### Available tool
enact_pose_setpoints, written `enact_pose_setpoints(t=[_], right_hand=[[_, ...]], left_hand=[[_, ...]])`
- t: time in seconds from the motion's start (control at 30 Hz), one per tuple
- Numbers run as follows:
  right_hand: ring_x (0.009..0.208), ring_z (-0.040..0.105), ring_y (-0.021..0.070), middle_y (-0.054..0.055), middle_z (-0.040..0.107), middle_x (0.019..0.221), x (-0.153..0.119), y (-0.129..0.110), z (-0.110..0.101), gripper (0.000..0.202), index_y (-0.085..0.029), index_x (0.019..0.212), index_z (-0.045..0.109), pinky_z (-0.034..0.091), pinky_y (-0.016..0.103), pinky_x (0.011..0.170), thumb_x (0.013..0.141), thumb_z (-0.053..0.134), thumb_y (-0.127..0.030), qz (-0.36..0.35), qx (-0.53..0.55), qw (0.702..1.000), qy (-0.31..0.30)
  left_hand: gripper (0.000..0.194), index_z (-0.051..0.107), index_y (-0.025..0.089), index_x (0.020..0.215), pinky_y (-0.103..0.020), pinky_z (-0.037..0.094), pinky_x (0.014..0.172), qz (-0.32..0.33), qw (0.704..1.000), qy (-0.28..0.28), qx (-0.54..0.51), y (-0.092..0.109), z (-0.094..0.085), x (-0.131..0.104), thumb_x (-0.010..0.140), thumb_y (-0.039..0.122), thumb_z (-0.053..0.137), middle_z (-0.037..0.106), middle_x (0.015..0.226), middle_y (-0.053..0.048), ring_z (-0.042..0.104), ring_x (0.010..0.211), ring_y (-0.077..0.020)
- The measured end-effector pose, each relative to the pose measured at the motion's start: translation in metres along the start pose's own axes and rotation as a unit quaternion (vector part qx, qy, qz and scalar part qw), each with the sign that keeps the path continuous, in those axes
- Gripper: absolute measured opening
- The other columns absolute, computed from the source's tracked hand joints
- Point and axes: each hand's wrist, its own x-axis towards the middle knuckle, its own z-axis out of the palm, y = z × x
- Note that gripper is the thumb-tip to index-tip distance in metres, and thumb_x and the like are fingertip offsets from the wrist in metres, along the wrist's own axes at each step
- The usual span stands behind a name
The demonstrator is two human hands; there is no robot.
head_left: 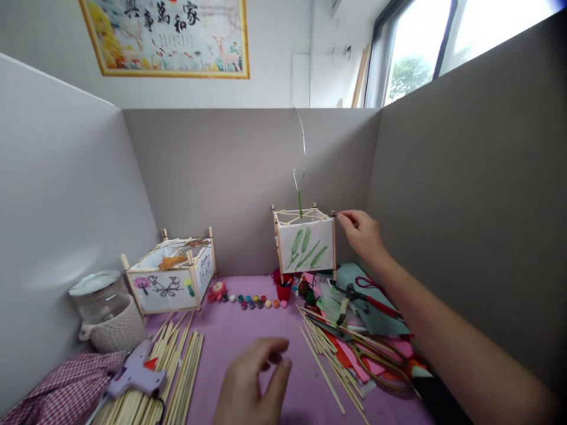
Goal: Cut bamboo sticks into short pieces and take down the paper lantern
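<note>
A square lantern of thin wooden sticks and white paper panels [310,251] stands at the back, with green leaf shapes drawn on its front. From the crossed sticks on its top rises a green stem [300,203], with a thin pale wire [303,139] curving above it. My right hand [361,230] reaches to the lantern's top right post, its fingertips pinched together right beside the post; what they hold, if anything, is too small to make out. Low in the middle, over the purple cloth [221,336], my left hand [257,378] has its thumb and curled fingers apart, with nothing between them.
Another stick-and-paper lantern [163,286] stands left. Paint pots [252,301] line the back. A glass jar [104,301], purple glue gun [137,372] and wooden sticks [186,372] are left. Scissors [363,348], pliers [367,298] and coloured sheets lie right. Grey panels [248,177] enclose the table.
</note>
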Motion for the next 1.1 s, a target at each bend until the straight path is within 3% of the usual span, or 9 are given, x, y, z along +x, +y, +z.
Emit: enact_pose_setpoints(t=[0.17, 0.27, 0.4, 0.5, 0.6, 0.7, 0.8, 0.9, 1.1], right_hand=[[0.083, 0.061, 0.0199, 0.007, 0.07, 0.088, 0.063, -0.036, 0.015, 0.026, -0.018, 0.086, 0.072, 0.043, 0.029, 0.074, 0.085, 0.05, -0.031, -0.045, -0.088, 0.992, -0.084], [0.087, 0.062, 0.0215, 0.007, 0.071, 0.092, 0.095, -0.046, 0.034, 0.021, -0.018, 0.089, 0.072, 0.043, 0.03, 0.075, 0.082, 0.056, -0.03, 0.005, -0.101, 0.985, -0.142], [0.076, 0.062, 0.0192, 0.008, 0.068, 0.079, 0.122, -0.052, 0.059, 0.014, -0.013, 0.08, 0.07, 0.045, 0.028, 0.068, 0.078, 0.061, -0.025, 0.126, -0.023, 0.977, -0.169], [0.059, 0.058, 0.0139, 0.006, 0.065, 0.071, 0.129, -0.055, 0.072, 0.013, -0.013, 0.078, 0.067, 0.044, 0.025, 0.056, 0.08, 0.058, -0.022, 0.164, 0.018, 0.971, -0.172], [0.052, 0.054, 0.0101, 0.004, 0.063, 0.068, 0.129, -0.059, 0.076, 0.012, -0.014, 0.074, 0.064, 0.041, 0.021, 0.048, 0.079, 0.055, -0.017, 0.18, 0.057, 0.966, -0.175], [0.051, 0.053, 0.0084, 0.002, 0.062, 0.067, 0.128, -0.062, 0.071, 0.012, -0.014, 0.069, 0.061, 0.038, 0.019, 0.045, 0.079, 0.053, -0.014, 0.18, 0.089, 0.963, -0.18], [0.05, 0.052, 0.0075, 0.001, 0.06, 0.065, 0.128, -0.065, 0.062, 0.014, -0.015, 0.068, 0.059, 0.036, 0.018, 0.043, 0.079, 0.052, -0.015, 0.174, 0.113, 0.96, -0.188], [0.048, 0.051, 0.0075, 0.0, 0.056, 0.06, 0.13, -0.067, 0.052, 0.018, -0.015, 0.064, 0.056, 0.034, 0.018, 0.042, 0.08, 0.049, -0.015, 0.166, 0.13, 0.959, -0.19], [0.044, 0.045, 0.0064, -0.002, 0.051, 0.056, 0.131, -0.078, 0.03, 0.023, -0.016, 0.06, 0.052, 0.03, 0.019, 0.04, 0.082, 0.046, -0.014, 0.16, 0.181, 0.95, -0.198]], left_hand=[[0.023, 0.068, 0.021, 0.096, -0.03, 0.052, 0.071, 0.018, 0.998, 0.043, 0.047, 0.032, -0.012, 0.07, 0.085, 0.033, 0.051, 0.071, 0.092, -0.004, 0.064, 0.077, -0.0172], [0.02, 0.067, 0.02, 0.094, -0.031, 0.05, 0.079, 0.125, 0.981, 0.088, 0.118, 0.056, -0.023, 0.121, 0.084, 0.026, 0.051, 0.07, 0.094, -0.004, 0.064, 0.084, -0.0181], [0.02, 0.068, 0.018, 0.091, -0.033, 0.047, 0.085, 0.246, 0.942, 0.062, 0.218, 0.088, -0.028, 0.199, 0.083, 0.018, 0.05, 0.069, 0.095, -0.008, 0.062, 0.09, -0.0211], [0.016, 0.068, 0.017, 0.088, -0.033, 0.047, 0.086, 0.195, 0.957, 0.033, 0.211, 0.104, -0.015, 0.253, 0.077, 0.014, 0.056, 0.07, 0.095, -0.01, 0.063, 0.093, -0.0237], [0.018, 0.065, 0.014, 0.088, -0.033, 0.051, 0.078, 0.077, 0.988, 0.014, 0.13, 0.111, 0.01, 0.293, 0.072, 0.008, 0.06, 0.07, 0.086, -0.012, 0.067, 0.085, -0.0255], [0.021, 0.061, 0.008, 0.097, -0.036, 0.054, 0.064, -0.085, 0.996, -0.008, 0.014, 0.111, 0.035, 0.314, 0.079, 0.008, 0.051, 0.067, 0.073, -0.012, 0.067, 0.068, -0.0252], [0.022, 0.058, 0.008, 0.101, -0.034, 0.055, 0.059, -0.155, 0.979, -0.036, -0.13, 0.11, 0.05, 0.322, 0.086, 0.011, 0.042, 0.062, 0.059, -0.007, 0.065, 0.057, -0.0201], [0.02, 0.058, 0.008, 0.096, -0.03, 0.055, 0.06, -0.154, 0.964, -0.05, -0.211, 0.11, 0.052, 0.322, 0.087, 0.01, 0.041, 0.057, 0.052, -0.003, 0.061, 0.05, -0.0154], [0.016, 0.053, 0.014, 0.099, -0.034, 0.056, 0.063, -0.084, 0.972, -0.03, -0.219, 0.116, 0.036, 0.318, 0.085, 0.012, 0.045, 0.061, 0.055, -0.003, 0.064, 0.052, -0.0171]])
